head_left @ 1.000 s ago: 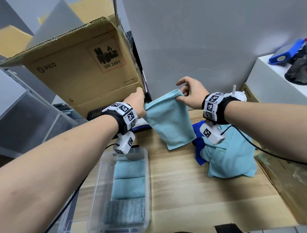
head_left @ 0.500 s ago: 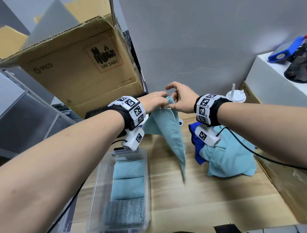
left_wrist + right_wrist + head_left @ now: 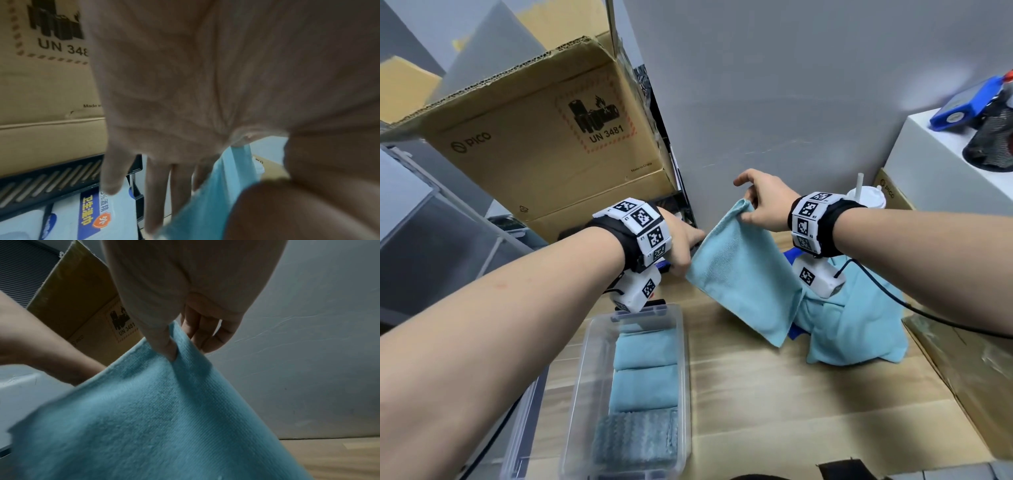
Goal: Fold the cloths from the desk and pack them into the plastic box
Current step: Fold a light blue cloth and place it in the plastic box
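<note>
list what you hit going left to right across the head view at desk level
plastic box → left hand → held light blue cloth → right hand → pile of unfolded cloths

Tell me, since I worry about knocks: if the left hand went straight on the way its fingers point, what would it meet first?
Probably the white-and-blue wet-wipes packet lying below the black slatted tray: the left hand has its fingers pointing down at it, though depth is unclear.
</note>
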Demonstrator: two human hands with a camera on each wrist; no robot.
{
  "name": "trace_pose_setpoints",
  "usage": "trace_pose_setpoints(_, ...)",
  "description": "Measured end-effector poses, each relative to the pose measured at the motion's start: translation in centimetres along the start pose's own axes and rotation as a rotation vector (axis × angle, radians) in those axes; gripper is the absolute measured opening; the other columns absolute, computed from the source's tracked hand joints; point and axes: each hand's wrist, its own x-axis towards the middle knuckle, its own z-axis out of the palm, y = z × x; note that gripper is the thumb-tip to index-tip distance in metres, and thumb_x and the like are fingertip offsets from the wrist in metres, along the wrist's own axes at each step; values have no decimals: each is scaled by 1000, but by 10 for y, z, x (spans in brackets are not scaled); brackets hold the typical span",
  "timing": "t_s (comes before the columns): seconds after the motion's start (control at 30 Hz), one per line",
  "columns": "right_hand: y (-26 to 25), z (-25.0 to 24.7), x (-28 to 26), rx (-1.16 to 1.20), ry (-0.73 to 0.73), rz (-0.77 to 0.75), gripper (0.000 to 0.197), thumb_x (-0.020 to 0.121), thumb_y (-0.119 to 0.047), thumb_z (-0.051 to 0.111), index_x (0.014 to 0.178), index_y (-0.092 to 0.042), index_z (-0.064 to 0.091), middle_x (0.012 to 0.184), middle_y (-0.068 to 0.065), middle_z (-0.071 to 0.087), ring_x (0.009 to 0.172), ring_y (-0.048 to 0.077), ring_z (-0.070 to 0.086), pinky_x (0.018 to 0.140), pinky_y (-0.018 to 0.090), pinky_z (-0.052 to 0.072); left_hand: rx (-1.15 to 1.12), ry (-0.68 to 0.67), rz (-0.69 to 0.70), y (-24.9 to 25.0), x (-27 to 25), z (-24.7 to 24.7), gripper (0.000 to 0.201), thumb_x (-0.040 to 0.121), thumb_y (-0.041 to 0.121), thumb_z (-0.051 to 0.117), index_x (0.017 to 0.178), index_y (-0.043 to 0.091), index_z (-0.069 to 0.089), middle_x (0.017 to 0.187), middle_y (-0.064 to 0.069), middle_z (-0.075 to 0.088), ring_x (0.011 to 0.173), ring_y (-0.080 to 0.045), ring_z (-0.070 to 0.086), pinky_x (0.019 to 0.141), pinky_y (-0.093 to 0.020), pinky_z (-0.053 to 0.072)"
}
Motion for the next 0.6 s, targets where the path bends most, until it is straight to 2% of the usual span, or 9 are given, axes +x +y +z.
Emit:
trace_pose_setpoints(0.03,0,0,0,-3,-1,3,57,76,-9,67,130,-14,49,79,-7,60,69,5,56,64,19,45,38,-40,-13,-1,0,1,86,69,13,70,145,18,30,124,-1,53,98,-17,57,68,-24,51)
trace_pose_setpoints(0.1,1,1,-2,-5,-4,7,56,76,-8,67,129,-14,49,79,-8,60,68,4,56,64,18,43,85,-65,-20,-6,2,5,92,54,22,68,141,18,39,128,-4,58,106,-24,61,80,-34,56)
trace_pose_setpoints(0.13,1,1,-3,-3,-9,8,56,76,-8,67,129,-13,49,79,-8,61,69,4,57,65,18,42,95,-39,-29,-8,5,7,92,51,26,68,139,20,42,126,-4,60,106,-23,62,82,-35,56)
trace_pose_setpoints(0.17,0,2,-4,4,-17,6,57,76,-7,68,129,-13,50,78,-8,62,69,4,57,65,18,42,91,-1,-46,-10,6,9,91,53,28,70,139,21,43,124,-1,60,103,-21,62,78,-32,55)
trace_pose_setpoints(0.23,-2,4,-5,17,-39,-1,58,75,-6,68,130,-13,49,78,-7,64,68,4,58,64,16,42,-2,137,-49,-14,11,10,85,64,32,76,141,20,40,126,0,56,103,-18,58,76,-26,51)
trace_pose_setpoints(0.33,-6,7,-6,29,-66,-16,62,74,-6,71,131,-14,47,81,-4,66,67,6,59,66,19,45,-288,497,101,-11,16,9,81,70,42,78,139,17,44,126,0,58,110,-16,58,94,-28,48)
trace_pose_setpoints(0.4,-9,9,-5,36,-71,-26,65,72,-6,71,131,-15,47,81,-4,66,68,7,60,66,20,46,-410,676,216,-4,20,5,73,67,45,84,127,17,54,110,0,65,98,-14,62,87,-29,52)
trace_pose_setpoints(0.5,-11,10,-4,53,-47,-33,66,69,-7,71,130,-15,47,79,-4,63,67,8,59,64,20,46,-298,793,252,8,23,-3,59,58,47,87,104,20,62,88,6,66,81,-12,63,70,-26,51)
trace_pose_setpoints(0.6,-10,11,-5,84,-42,-28,64,70,-10,73,129,-15,48,76,-6,62,64,6,58,63,20,46,-152,853,245,13,24,-7,24,68,28,75,86,18,63,78,3,64,78,-20,63,66,-27,48)
